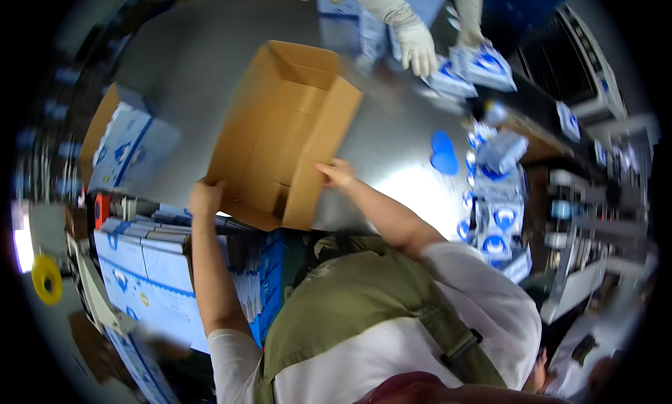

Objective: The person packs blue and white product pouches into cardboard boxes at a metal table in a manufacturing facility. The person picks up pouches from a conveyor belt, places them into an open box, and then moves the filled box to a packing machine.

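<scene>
A long brown cardboard box (pixel 262 135), its top side open and nothing visible inside, lies tilted on the metal table (pixel 189 37) in front of me. My left hand (pixel 206 197) grips its near left corner, fingers partly hidden behind the cardboard. On the near right side, my right hand (pixel 337 174) pinches the box wall between thumb and fingers. Two blue oval pieces (pixel 444 152) lie on the table right of the box.
Across the table a co-worker's gloved hand (pixel 416 48) hovers by white-and-blue packets (pixel 483 67). More packets (pixel 498 211) line the right edge. A printed box (pixel 126 149) stands at left; stacked flat cartons (pixel 143 264) and a yellow tape roll (pixel 47 279) are at lower left.
</scene>
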A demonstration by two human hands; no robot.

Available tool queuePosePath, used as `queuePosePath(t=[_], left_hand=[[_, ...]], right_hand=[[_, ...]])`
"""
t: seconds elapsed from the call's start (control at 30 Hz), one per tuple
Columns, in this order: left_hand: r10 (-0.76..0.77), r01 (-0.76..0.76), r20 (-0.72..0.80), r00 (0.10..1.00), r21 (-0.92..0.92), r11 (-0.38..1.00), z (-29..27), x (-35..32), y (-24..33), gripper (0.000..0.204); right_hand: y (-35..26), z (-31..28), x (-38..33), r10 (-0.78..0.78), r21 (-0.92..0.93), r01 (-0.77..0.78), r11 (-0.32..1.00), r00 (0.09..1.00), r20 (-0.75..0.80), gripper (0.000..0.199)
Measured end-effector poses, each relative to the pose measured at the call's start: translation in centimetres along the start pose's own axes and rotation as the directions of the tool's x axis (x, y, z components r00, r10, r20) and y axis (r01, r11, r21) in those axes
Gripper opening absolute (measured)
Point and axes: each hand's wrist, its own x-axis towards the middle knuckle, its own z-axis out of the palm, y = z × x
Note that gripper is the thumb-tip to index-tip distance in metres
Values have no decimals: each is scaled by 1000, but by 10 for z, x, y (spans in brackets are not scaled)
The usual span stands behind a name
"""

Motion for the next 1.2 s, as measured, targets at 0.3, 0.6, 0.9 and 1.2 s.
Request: queuePosePath(t=[0.3, 0.6, 0.9, 1.2], left_hand=[[-111, 97, -83, 990, -164, 982, -2, -13, -8, 39], [-60, 49, -25, 998, -312, 949, 11, 20, -29, 41], [93, -112, -96, 991, -216, 970, 6, 15, -15, 34], [194, -183, 50, 980, -168, 969, 14, 78, -94, 43]], right_hand=[[-30, -122, -36, -793, -839, 413, 354, 609, -35, 37], [-31, -284, -95, -455, -927, -250, 281, 815, -358, 83], [0, -253, -108, -388, -664, -352, 659, 597, -702, 82], [25, -261, -117, -73, -626, -496, 602, 746, -662, 94]])
